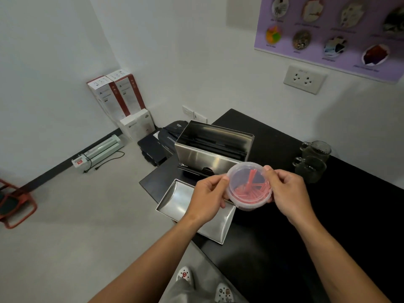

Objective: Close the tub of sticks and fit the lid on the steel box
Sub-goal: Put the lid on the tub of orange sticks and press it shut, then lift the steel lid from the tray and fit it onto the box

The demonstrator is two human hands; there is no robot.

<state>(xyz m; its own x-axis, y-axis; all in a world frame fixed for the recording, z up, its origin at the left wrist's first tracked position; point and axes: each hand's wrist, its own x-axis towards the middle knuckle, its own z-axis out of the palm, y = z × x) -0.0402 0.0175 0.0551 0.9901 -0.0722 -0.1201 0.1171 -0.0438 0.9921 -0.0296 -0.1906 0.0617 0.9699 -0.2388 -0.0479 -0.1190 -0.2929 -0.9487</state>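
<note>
Both my hands hold a round clear plastic tub (pixel 249 189) full of red sticks above the black table. A clear lid lies across its top. My left hand (pixel 207 199) pinches the left rim and my right hand (pixel 286 193) grips the right rim. Behind the tub stands the open steel box (pixel 213 145) with dark items inside. The box's steel lid (pixel 177 202) lies upside down on the table's left corner, partly under my left hand.
Two glass mugs (pixel 312 160) stand on the black table (pixel 284 237) to the right of the box. On the floor to the left are a black machine (pixel 157 147), white cartons (pixel 122 101), a laminator (pixel 98 152) and a red chair (pixel 15 204).
</note>
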